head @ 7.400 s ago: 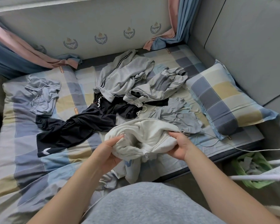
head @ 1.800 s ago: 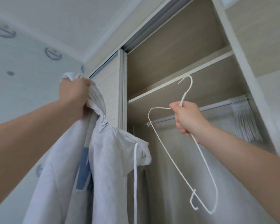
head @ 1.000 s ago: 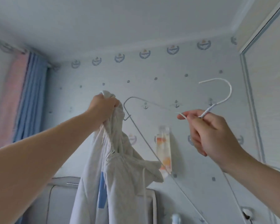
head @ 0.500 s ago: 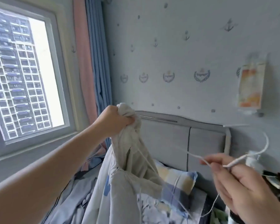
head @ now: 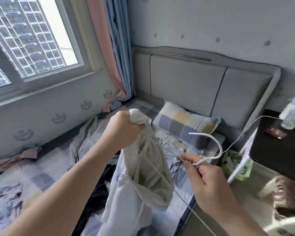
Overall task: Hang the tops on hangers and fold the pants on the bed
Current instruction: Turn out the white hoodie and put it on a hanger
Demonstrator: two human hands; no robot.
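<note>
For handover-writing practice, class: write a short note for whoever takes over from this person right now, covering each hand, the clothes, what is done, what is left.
Left hand grips the white top by its bunched upper end, above the bed.
Right hand pinches the white hanger below its hook; one wire arm reaches into the top.
Done: nothing hung yet.
Left: seat and hang the top; then the dark clothes on the bed.
</note>
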